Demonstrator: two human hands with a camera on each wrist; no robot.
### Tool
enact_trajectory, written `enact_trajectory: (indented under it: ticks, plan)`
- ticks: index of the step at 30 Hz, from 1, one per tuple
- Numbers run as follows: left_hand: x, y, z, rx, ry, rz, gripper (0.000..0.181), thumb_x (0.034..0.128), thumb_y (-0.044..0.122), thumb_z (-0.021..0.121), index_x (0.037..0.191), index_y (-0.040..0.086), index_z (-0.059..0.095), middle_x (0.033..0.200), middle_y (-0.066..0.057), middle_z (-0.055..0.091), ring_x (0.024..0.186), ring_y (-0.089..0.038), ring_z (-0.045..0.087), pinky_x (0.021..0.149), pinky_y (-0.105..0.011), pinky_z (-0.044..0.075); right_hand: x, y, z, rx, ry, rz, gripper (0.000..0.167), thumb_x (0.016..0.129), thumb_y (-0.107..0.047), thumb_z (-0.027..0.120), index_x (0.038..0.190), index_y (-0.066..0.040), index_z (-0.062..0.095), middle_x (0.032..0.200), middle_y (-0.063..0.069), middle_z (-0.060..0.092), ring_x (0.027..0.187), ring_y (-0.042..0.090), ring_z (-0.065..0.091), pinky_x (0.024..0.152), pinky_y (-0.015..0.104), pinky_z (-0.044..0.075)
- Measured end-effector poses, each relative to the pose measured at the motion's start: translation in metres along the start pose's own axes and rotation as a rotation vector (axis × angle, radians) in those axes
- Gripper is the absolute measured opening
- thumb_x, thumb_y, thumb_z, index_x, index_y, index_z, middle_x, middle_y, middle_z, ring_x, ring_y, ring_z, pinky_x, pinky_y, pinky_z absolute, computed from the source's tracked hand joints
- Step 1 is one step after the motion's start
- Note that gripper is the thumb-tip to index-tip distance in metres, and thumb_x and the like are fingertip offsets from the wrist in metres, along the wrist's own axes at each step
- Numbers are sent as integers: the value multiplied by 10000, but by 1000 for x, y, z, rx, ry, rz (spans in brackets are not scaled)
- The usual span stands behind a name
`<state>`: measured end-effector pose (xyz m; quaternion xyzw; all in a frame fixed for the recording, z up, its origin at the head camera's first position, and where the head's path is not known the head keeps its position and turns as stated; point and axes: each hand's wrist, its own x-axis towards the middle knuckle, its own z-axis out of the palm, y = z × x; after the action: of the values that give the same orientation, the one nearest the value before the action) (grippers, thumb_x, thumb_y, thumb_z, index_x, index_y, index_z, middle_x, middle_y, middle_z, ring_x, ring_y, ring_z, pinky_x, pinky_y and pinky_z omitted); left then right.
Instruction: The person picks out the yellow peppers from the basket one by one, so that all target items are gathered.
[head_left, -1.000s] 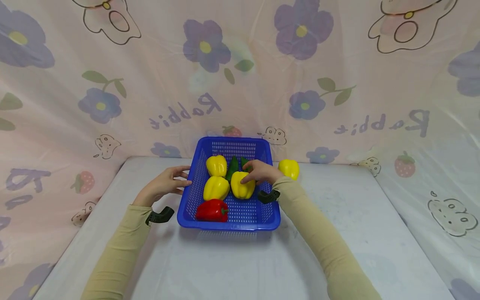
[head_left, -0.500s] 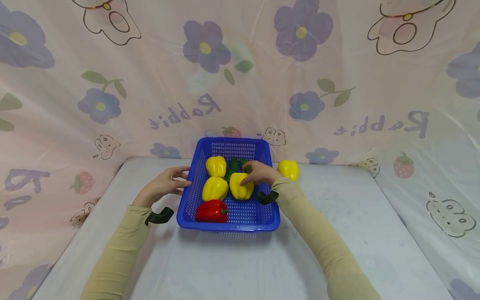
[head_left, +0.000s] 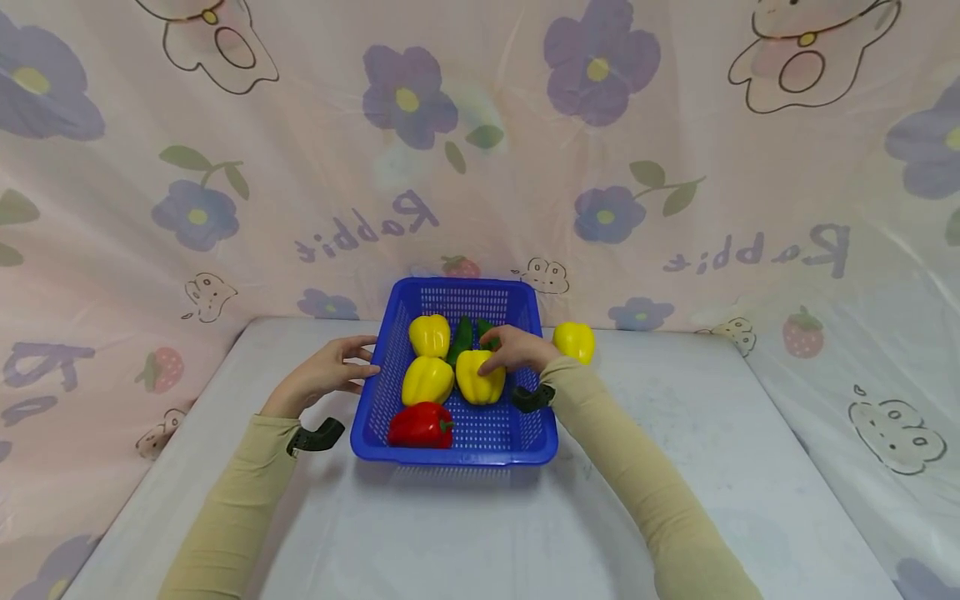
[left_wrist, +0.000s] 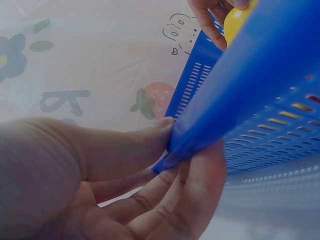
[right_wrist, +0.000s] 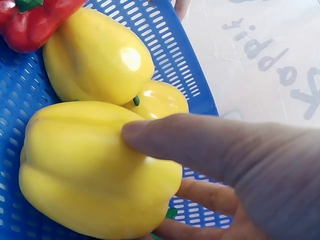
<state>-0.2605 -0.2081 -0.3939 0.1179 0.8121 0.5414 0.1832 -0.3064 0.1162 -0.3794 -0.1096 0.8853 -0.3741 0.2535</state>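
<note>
My left hand (head_left: 324, 377) pinches the left rim of the blue basket (head_left: 450, 457); the left wrist view shows the thumb on one side of the rim and fingers on the other. Inside the basket, my right hand (head_left: 517, 348) holds a yellow bell pepper (right_wrist: 95, 175), its thumb pressed on the skin and fingers partly hidden behind. Two more yellow bell peppers (head_left: 430, 336) lie to the left of it. A red bell pepper (head_left: 422, 426) lies in the basket's near left corner. Narrow green vegetables (head_left: 462, 335), partly covered, sit toward the back.
Another yellow bell pepper (head_left: 574, 342) rests outside on the white table (head_left: 675, 467), just right of the basket. A printed cloth (head_left: 510, 167) hangs behind the table and along its sides.
</note>
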Motion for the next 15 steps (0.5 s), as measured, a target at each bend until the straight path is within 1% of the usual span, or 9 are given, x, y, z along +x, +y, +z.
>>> enact_trajectory:
  ticks: [6, 13, 15]
  plan:
    - [0, 0, -1, -5, 1, 3, 666, 938, 96, 611, 1478, -44, 246, 1234, -289, 478, 897, -273, 629, 759, -408, 568, 0, -1, -1, 0, -12, -16, 647, 784, -108, 784, 1357, -14, 500, 1224, 166, 541, 1041, 275, 553, 917, 407, 501]
    - [0, 0, -1, -8, -5, 6, 666, 938, 94, 609, 1478, -45, 244, 1228, -287, 478, 894, -272, 626, 761, -409, 567, -2, 0, 0, 39, -44, -5, 638, 791, -80, 775, 1361, -37, 491, 1239, 168, 542, 1054, 284, 559, 926, 484, 483]
    - [0, 0, -1, -8, -6, 7, 666, 939, 93, 608, 1478, -45, 243, 1231, -289, 478, 899, -273, 627, 762, -409, 567, -4, -1, 0, 39, -46, -7, 633, 794, -75, 771, 1361, -44, 491, 1252, 168, 540, 1064, 287, 558, 926, 488, 482]
